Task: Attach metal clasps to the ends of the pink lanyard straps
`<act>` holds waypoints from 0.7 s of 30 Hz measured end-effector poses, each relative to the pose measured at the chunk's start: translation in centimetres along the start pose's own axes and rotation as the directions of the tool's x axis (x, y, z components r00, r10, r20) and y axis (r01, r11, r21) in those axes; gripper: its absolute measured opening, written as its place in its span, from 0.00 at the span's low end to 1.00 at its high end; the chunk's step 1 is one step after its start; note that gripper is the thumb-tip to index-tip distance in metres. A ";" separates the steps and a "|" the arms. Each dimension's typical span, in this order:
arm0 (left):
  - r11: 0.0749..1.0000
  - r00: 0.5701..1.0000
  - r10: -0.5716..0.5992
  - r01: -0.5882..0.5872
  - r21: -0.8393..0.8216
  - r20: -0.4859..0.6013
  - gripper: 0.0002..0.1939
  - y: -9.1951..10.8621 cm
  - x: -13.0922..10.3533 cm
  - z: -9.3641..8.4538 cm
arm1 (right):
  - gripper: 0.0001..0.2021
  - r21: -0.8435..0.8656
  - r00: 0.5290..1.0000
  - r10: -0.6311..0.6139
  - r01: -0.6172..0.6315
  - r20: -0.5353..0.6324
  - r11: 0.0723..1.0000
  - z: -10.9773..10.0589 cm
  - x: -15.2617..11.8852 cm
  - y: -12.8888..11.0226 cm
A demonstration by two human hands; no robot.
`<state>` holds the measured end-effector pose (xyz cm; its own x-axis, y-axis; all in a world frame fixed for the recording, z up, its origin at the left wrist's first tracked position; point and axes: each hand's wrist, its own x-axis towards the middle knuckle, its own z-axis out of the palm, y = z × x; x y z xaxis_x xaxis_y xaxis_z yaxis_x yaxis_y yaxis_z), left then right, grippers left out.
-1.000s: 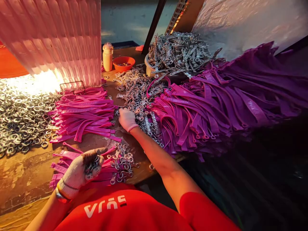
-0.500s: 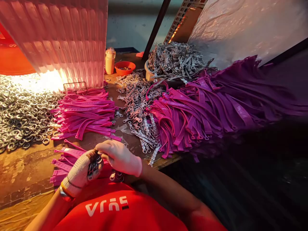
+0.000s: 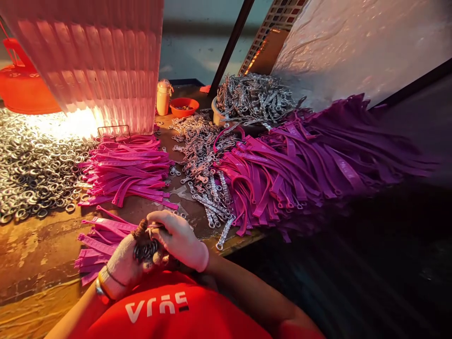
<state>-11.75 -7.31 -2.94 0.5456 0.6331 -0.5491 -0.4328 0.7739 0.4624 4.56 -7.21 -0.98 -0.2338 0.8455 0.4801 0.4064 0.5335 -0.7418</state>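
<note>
The fingers of the left hand (image 3: 127,258), in a knitted off-white glove stained brown at the thumb, curl around a clutch of rings (image 3: 145,251), cupped in the palm low in front of the shirt (image 3: 183,306). These rings are round, thin and metallic, dark grey with small bright glints, overlapping at uneven angles. The right hand (image 3: 181,241), in a smoother white glove, meets the left just above them, index finger and thumb bent towards the left thumb; whether they are closed on something I cannot tell. Just beside the left hand, the near straps (image 3: 100,240) lie fanned on the table (image 3: 38,254), flat, narrow and pink. Beyond them is a thicker stack of pink straps (image 3: 127,165), with a broad ring pile (image 3: 38,174) to its left, silvery and shiny under strong light. To the right of the stack spread small metal links (image 3: 197,141), and beside these a large heap of straps (image 3: 300,165) shades from pink to deep purple. Farther back stand a bottle (image 3: 163,100), an orange bowl (image 3: 184,113) and a tub (image 3: 216,114) piled with metal chains (image 3: 256,96). A ribbed panel (image 3: 106,66) rises at the left.
</note>
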 end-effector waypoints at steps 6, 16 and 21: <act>0.957 0.980 0.200 -0.197 0.213 0.007 0.22 -0.1 -0.8 0.3 | 0.14 -0.080 0.998 0.039 -0.042 -0.039 0.996 0.7 -1.4 -0.6; 0.857 0.969 0.242 -0.241 0.456 0.056 0.18 0.3 -1.0 -0.4 | 0.16 0.028 0.994 0.110 -0.109 -0.028 0.994 0.8 -1.7 -0.9; 0.742 0.965 0.256 -0.237 0.627 0.062 0.18 1.1 -1.7 0.2 | 0.23 -0.187 0.996 0.009 0.007 0.088 0.982 0.8 -2.0 -1.0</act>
<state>-12.99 -7.50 -1.35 0.4603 0.8080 -0.3678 -0.0002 0.4144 0.9101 3.91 -9.41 -1.58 -0.3071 0.8490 0.4300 0.5624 0.5264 -0.6377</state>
